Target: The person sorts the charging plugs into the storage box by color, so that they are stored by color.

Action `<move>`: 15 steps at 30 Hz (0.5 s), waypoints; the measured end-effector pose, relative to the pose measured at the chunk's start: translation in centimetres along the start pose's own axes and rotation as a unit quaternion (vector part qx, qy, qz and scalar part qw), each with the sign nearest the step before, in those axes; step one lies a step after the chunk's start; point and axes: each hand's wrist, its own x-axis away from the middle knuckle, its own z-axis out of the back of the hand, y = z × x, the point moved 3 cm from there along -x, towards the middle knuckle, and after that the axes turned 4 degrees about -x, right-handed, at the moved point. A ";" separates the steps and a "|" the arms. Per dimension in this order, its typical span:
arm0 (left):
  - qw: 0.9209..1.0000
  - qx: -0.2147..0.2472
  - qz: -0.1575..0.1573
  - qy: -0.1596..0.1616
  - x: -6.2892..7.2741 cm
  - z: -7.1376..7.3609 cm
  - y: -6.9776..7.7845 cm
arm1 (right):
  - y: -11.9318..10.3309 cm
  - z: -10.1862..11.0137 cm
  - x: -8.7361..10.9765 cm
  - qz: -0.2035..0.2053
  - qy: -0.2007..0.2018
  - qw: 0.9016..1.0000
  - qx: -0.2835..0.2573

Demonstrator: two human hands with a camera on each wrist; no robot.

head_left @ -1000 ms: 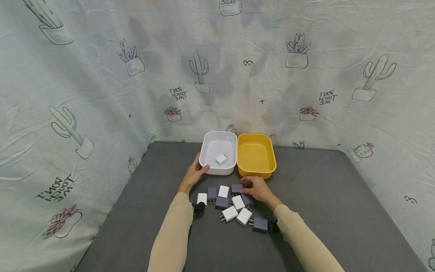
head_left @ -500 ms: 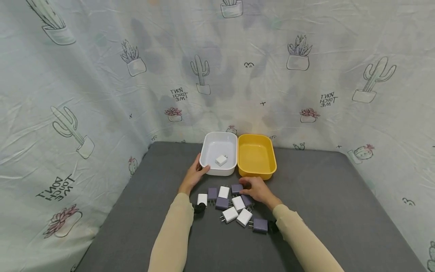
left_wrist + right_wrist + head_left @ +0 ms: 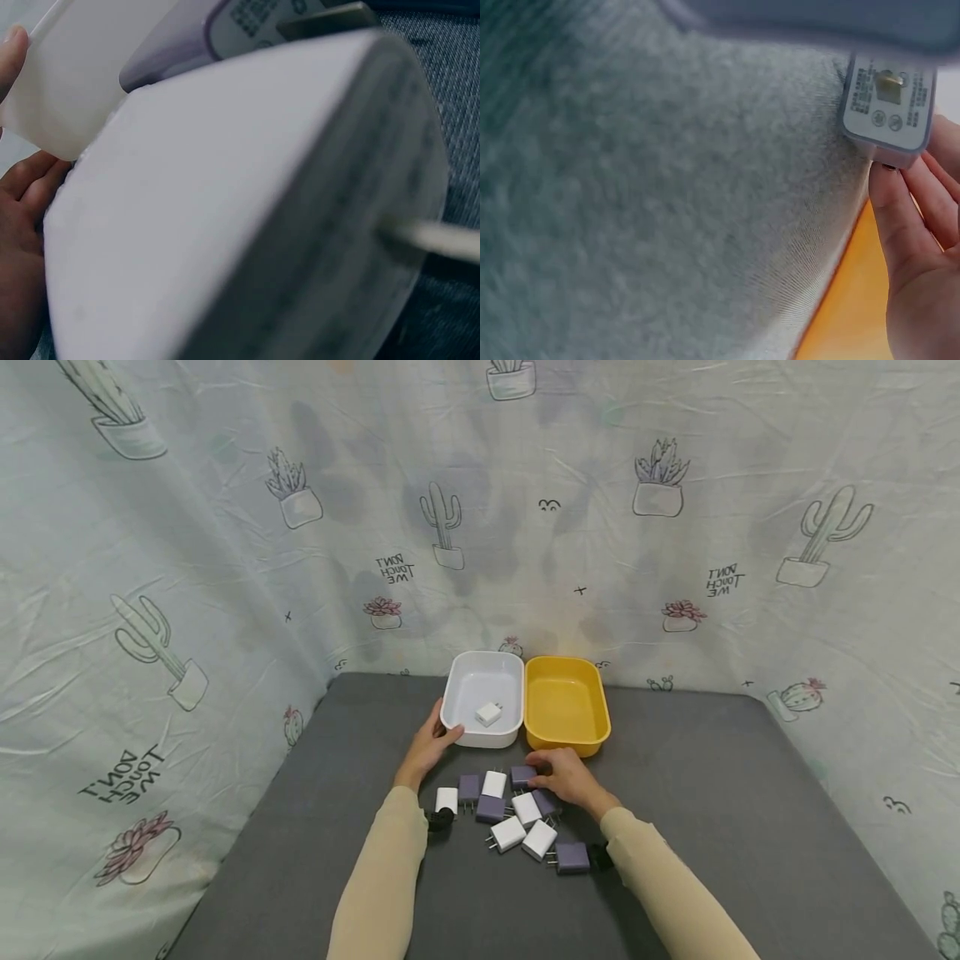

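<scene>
My left hand grips the front left corner of the white tub, thumb at the rim and fingers along its outer side. One white plug charger lies inside that tub. Just in front of the yellow tub, my right hand pinches a purple plug charger at the back of a loose group. In the right wrist view, the fingertips meet the casing of this purple charger, printed side and a prong showing. A white charger fills much of the left wrist view.
Several white and purple chargers lie close together on the grey tabletop, among them a white one in front. Another purple charger sits beside the right wrist, and a white one beside the left. A printed curtain hangs behind.
Both hands stay nearly where they were. The purple charger beside the right wrist has shifted very slightly left.
</scene>
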 end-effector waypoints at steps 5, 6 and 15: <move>1.000 -0.021 -0.001 0.013 -0.5 -0.1 -1.4 | -0.2 0.3 -0.2 0.000 0.009 1.000 0.001; 1.000 -0.022 -0.003 0.013 -0.6 -0.1 -1.5 | -0.2 0.5 -0.2 -0.003 0.014 1.000 -0.004; 1.000 -0.021 -0.007 0.010 -0.5 0.0 -1.2 | -0.9 1.7 -0.3 -0.020 0.046 0.998 -0.041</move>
